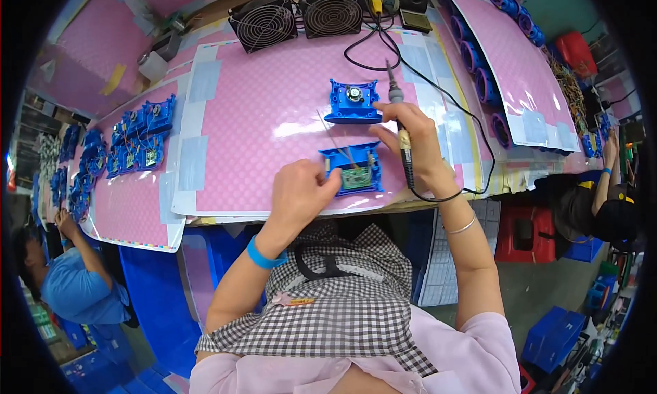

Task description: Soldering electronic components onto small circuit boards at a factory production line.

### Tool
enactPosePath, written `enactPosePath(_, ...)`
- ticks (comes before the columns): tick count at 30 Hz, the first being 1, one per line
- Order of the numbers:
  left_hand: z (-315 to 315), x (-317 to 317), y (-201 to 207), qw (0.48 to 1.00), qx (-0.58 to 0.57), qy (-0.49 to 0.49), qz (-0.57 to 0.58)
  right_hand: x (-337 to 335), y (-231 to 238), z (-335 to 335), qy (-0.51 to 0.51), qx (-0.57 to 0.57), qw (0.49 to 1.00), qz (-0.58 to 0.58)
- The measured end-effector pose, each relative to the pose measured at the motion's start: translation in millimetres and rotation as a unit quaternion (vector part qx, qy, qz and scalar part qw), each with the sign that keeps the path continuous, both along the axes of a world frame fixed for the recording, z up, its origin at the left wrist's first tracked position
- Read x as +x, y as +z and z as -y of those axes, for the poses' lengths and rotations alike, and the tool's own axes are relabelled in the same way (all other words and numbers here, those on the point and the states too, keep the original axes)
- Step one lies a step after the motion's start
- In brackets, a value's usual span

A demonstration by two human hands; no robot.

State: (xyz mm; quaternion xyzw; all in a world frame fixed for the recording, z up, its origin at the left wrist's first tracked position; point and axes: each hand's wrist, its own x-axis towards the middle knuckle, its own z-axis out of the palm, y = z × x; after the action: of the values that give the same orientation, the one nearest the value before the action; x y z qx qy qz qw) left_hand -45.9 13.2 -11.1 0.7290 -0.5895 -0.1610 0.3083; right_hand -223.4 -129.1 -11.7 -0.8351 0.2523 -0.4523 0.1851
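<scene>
Blue plastic formed the small housing [352, 168] that lay on the pink bench [260, 120], a green circuit board [356, 178] seated in its open face. It was found directly between the two hands, touching the fingers of both. The left hand [298, 192] was closed in a narrow pinch on a thin strand of solder wire [333, 139], whose free end rose up and away from the fingers. The right hand [410, 137] was wrapped shut around a soldering iron [402, 130], held like a pen with its tip angled down toward the board; its black cord [438, 100] trailed off beyond the fingers.

The housing was judged light and rigid, but the board and its joints fragile, so it was best taken by the outer plastic walls and not by the board. The iron was to be gripped only by its handle.

Just beyond the right fingers lay a second blue housing [352, 101] with a round metal part at its centre. Farther off stood two black fans [298, 18], and well to the left of the left fingers more blue housings [133, 137] were laid out in rows.
</scene>
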Motion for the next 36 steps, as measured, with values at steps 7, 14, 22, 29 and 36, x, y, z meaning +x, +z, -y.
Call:
enactPosePath(7,-39,32,-4,0.998,-0.033,0.045,0.028,12,-11,-20,0.101,0.065,0.992,-0.029)
enactPosePath(14,-17,70,47,0.751,-0.078,0.071,-0.651,-13,20,-66,-0.003,0.143,0.972,0.188)
enactPosePath(22,13,35,24,0.990,-0.138,-0.013,0.035,-8,14,-82,0.002,0.441,0.886,0.144)
enactPosePath(29,22,30,27,0.990,-0.115,0.032,-0.069,3,1,-80,0.007,0.403,0.896,0.184)
enactPosePath(36,29,32,19,0.992,-0.119,0.018,-0.038,5,2,-77,0.018,0.402,0.894,0.195)
